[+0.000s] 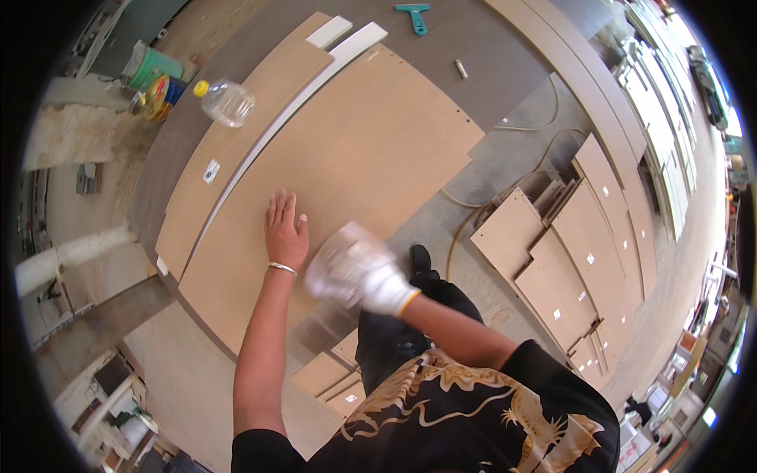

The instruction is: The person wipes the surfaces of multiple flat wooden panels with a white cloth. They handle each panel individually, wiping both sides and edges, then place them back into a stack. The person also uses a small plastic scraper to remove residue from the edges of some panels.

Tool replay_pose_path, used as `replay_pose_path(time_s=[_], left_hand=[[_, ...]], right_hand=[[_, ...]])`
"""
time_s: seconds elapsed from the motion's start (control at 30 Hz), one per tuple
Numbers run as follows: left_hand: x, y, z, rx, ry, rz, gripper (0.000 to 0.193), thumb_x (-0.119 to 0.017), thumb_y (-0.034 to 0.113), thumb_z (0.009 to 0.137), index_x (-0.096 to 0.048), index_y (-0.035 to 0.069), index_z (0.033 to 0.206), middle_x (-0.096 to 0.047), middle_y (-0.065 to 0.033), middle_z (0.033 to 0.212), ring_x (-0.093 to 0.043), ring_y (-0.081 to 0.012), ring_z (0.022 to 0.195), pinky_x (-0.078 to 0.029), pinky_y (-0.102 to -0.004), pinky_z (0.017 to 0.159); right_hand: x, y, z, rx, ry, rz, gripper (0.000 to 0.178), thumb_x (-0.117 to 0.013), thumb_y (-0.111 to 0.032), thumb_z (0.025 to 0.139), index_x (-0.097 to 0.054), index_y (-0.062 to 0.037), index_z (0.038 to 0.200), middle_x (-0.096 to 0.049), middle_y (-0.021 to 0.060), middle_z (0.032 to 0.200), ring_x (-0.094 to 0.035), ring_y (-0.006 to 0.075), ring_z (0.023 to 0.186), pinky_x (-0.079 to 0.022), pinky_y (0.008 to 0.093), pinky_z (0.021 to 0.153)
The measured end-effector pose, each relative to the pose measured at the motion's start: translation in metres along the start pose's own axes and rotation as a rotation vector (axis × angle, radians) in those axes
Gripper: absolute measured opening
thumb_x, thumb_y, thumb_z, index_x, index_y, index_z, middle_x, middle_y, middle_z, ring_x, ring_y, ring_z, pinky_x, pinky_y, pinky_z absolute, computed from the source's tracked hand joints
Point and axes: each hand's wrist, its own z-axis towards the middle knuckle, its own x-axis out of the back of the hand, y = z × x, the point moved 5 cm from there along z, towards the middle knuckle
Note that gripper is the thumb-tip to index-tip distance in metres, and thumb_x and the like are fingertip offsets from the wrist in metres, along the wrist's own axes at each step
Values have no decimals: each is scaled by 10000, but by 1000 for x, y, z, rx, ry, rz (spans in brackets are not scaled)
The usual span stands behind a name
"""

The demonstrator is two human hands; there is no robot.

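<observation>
We've got the left hand [285, 234] pressed flat on the big brown board [347, 158], fingers spread wide and holding nothing, a thin bangle at the wrist. Our right hand [377, 284] wears a white glove and sits at the board's near edge, just beside the left; it's blurred, and something pale and cloth-like [341, 260] seems bunched under it, though we cannot tell for sure what it grips. The board lies on the dark table [489, 47], with a narrower brown panel [244, 142] alongside and a white strip [315, 79] between them. Farther up, a clear plastic bottle with a yellow cap [225, 101] lies on the narrow panel, and a teal scraper [414, 16] rests near the table's far side. Stacked offcut panels [552, 268] cover the floor on our right.
</observation>
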Motion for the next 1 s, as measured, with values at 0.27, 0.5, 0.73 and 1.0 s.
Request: replay_pose_path(time_s=[0.27,0.5,0.73,1.0], left_hand=[[-31,5,16,-70,-51,136,635,-566,206,991,-399,7,1570,-261,-236,1705,-180,-428,1596,-169,-615,1281],[-47,36,73,-131,-4,11,665,-590,268,959,-412,-39,1522,-280,-299,1670,-206,-483,1571,-136,-625,1290],[-44,45,73,-130,-48,89,718,-622,265,932,-381,-56,1527,-288,-310,1662,-214,-484,1570,-130,-655,1281],[-39,46,78,-119,-72,25,720,-612,275,916,-382,-61,1510,-314,-318,1639,-226,-500,1557,-142,-670,1269]], right_hand=[[141,73,51,-619,411,-547,489,-688,-247,835,-654,-143,1312,-590,130,1438,-489,347,1393,-331,584,1194],[130,114,53,-402,290,-640,478,-687,-204,824,-671,-165,1299,-613,106,1397,-516,349,1341,-356,536,1148],[146,223,223,-521,241,-669,503,-482,-294,1043,-523,-146,1522,-467,158,1614,-385,365,1522,-258,530,1261],[133,163,283,-62,406,-462,319,-600,-266,912,-663,-168,1208,-618,102,1282,-538,320,1263,-365,491,1128]])
